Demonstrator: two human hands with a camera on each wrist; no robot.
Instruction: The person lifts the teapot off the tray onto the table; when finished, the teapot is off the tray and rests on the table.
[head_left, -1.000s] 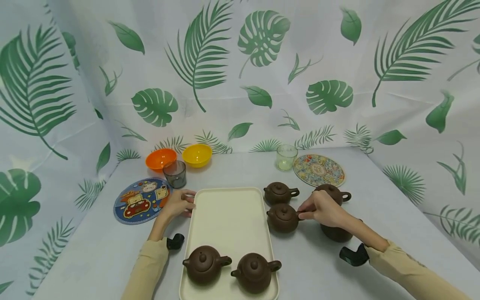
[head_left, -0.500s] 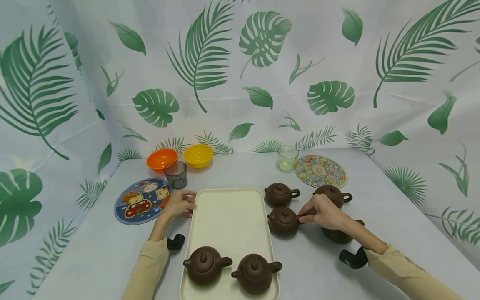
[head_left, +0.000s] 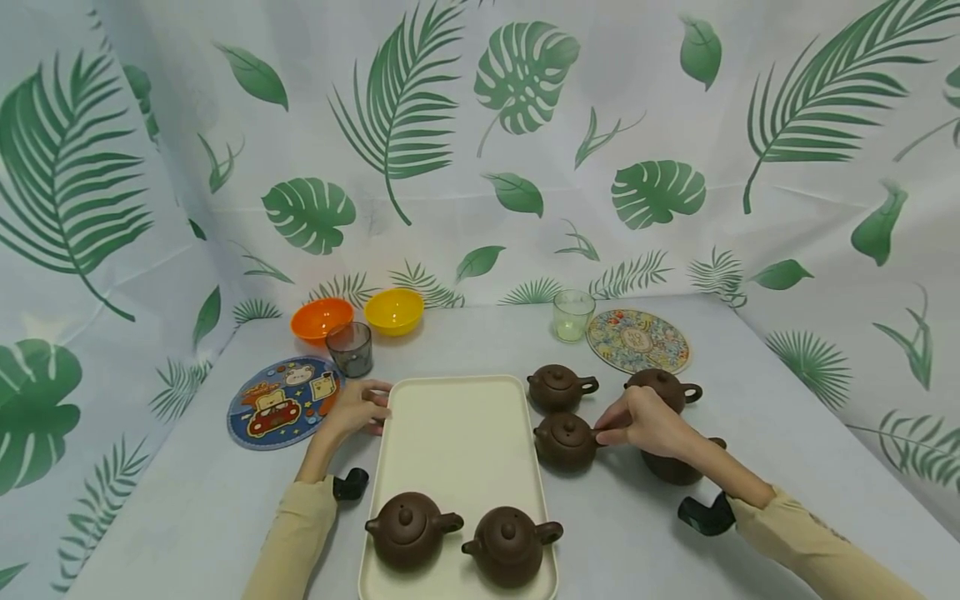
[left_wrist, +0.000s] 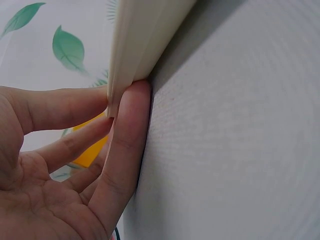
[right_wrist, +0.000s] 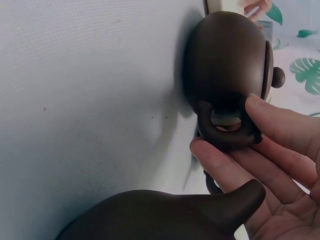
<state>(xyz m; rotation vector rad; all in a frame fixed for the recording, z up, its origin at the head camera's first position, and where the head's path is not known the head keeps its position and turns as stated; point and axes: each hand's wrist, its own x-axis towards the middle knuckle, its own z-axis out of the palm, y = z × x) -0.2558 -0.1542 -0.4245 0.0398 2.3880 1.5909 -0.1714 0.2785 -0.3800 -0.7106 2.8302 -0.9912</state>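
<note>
My right hand (head_left: 648, 425) pinches the handle of a dark brown teapot (head_left: 566, 442) just right of the tray. In the right wrist view, thumb and fingers hold that handle (right_wrist: 227, 137); the teapot's body (right_wrist: 225, 60) stands upright on the table. My left hand (head_left: 360, 408) grips the left rim of the cream tray (head_left: 457, 433). Seen in the left wrist view, the thumb lies on one side of the tray's edge (left_wrist: 137, 45) and a finger reaches under it. Two brown teapots, one left (head_left: 408, 533) and one right (head_left: 510, 550), sit at the tray's near end.
More brown teapots stand right of the tray: one behind the held teapot (head_left: 557, 388), two partly behind my right hand (head_left: 667, 387). Farther back are orange (head_left: 322, 321) and yellow bowls (head_left: 393, 312), a grey glass (head_left: 350, 350), a green glass (head_left: 573, 317) and two round mats (head_left: 637, 342).
My right hand and the held teapot have shifted very slightly toward me, away from the teapot behind. The left hand and tray have stayed in place.
</note>
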